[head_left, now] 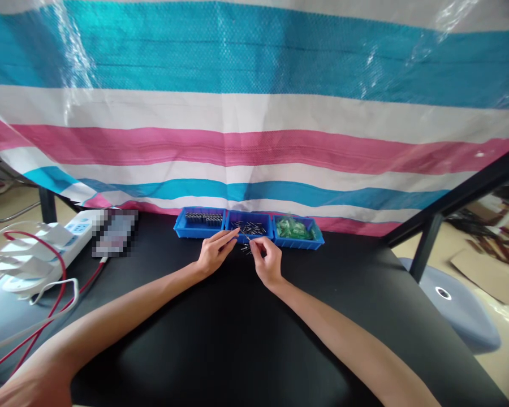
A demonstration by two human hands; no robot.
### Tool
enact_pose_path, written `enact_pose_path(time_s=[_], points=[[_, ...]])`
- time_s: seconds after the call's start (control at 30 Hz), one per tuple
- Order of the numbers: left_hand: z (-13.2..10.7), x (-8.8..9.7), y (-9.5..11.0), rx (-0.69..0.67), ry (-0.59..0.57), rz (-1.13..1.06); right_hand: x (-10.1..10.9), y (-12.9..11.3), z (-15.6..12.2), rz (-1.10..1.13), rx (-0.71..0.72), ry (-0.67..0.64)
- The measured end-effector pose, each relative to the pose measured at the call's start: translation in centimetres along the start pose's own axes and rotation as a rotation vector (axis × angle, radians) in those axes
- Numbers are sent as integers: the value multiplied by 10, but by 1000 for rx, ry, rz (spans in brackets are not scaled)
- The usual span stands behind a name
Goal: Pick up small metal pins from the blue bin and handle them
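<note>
Just in front of the middle blue bin (232, 217), my right hand (268, 261) pinches a thin metal pin (249, 239) between thumb and fingertips. My left hand (216, 251) reaches in from the left at the bin's front edge, fingers stretched out towards the right hand and holding nothing I can see. Many small dark and silvery pins (252, 228) lie jumbled in that bin. A few more loose pins (245, 249) rest on the black table (220, 328) between my hands, partly hidden by the right one.
A left blue bin (195, 232) holds rows of small dark cylinders (203, 217). Green plastic packets (294, 228) fill the right blue bin (301, 244). At left are a power strip (63, 237), cables and a blurred-out device (116, 232). A striped sheet (254, 150) hangs behind.
</note>
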State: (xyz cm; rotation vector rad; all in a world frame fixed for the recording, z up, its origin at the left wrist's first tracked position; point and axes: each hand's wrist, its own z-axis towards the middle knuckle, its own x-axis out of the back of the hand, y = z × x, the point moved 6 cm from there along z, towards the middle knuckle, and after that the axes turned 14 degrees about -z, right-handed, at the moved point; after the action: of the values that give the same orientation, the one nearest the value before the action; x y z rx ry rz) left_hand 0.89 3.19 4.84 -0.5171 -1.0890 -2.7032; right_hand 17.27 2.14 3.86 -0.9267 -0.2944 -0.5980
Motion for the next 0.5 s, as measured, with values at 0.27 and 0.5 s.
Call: enact_pose_path(time_s=[0.27, 0.5], points=[[2, 1, 4, 12, -65, -76, 0, -3, 0, -14, 22, -7], [2, 2, 4, 24, -79, -117, 1, -3, 0, -22, 26, -6]])
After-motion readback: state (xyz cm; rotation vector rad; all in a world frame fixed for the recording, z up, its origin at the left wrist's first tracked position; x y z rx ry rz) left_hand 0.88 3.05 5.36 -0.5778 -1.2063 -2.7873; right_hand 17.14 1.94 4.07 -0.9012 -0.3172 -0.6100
